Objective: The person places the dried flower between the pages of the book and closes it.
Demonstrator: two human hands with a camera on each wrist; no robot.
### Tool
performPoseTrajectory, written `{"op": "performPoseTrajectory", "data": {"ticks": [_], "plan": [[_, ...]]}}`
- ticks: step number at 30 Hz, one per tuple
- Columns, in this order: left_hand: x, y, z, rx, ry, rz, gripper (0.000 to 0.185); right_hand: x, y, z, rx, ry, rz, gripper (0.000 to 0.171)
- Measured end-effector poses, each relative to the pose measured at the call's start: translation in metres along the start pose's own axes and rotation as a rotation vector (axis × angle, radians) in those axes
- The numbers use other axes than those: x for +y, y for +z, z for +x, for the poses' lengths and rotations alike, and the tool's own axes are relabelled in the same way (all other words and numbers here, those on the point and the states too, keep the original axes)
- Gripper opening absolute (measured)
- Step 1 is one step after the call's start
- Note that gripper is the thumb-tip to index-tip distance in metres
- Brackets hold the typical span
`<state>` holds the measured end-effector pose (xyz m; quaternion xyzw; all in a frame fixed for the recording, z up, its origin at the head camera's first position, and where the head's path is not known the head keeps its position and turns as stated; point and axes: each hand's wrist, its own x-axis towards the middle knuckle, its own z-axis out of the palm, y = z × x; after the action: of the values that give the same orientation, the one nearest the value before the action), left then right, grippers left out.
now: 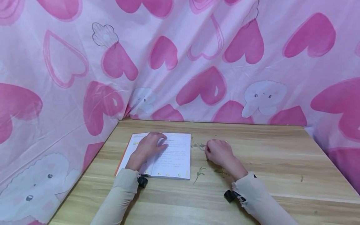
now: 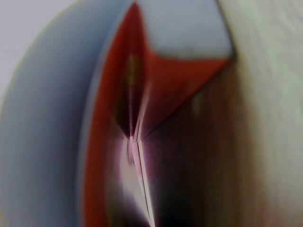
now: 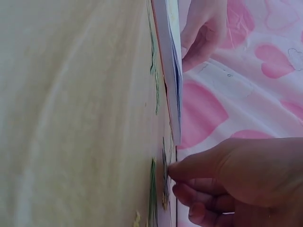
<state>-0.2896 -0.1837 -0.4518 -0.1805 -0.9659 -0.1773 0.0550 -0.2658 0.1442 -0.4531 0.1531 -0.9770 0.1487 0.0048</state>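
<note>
An open book point(image 1: 174, 159) with printed white pages and an orange cover edge lies on the table. My left hand point(image 1: 150, 145) rests over its pages, fingers loosely bent and thumb apart from them. In the left wrist view, the book's spine and orange cover point(image 2: 180, 90) show close up and blurred. To the right of the book, my right hand point(image 1: 220, 151) has its fingers curled low at the tabletop. Thumb and forefinger pinch a thin dried plant sprig point(image 3: 165, 182) in the right wrist view. Another green sprig point(image 1: 200, 173) lies between book and hand.
More plant bits point(image 1: 222, 171) lie beneath the right wrist, and a small leaf point(image 1: 302, 178) sits farther right on the wooden table point(image 1: 270, 150). A pink heart-patterned curtain point(image 1: 202, 56) hangs along the back and left edges.
</note>
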Motion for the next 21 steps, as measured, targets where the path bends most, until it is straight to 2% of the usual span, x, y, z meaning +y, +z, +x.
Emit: {"op": "performPoseTrajectory", "data": {"ticks": [3,7,17,19,21], "plan": [[0.0005,-0.0001,-0.0002,-0.025,-0.018,-0.004,0.041,-0.0017,0.0009,-0.0008,0.001,-0.011,-0.03,0.027],[0.0013,0.0002,0.0008,-0.049,-0.037,-0.011,0.044,-0.0033,0.0022,-0.001,-0.008,-0.022,-0.074,0.022],[0.0016,0.0011,0.0006,-0.055,-0.029,-0.019,0.043,-0.0006,-0.0001,-0.0018,-0.042,0.006,-0.104,0.012],[0.0016,0.0007,0.0001,-0.058,-0.028,-0.023,0.044,-0.0002,-0.0014,-0.0014,-0.033,0.017,-0.09,0.015],[0.0013,0.0009,0.0004,-0.064,-0.027,-0.029,0.045,-0.0002,-0.002,-0.0006,-0.022,0.016,-0.057,0.026]]}}
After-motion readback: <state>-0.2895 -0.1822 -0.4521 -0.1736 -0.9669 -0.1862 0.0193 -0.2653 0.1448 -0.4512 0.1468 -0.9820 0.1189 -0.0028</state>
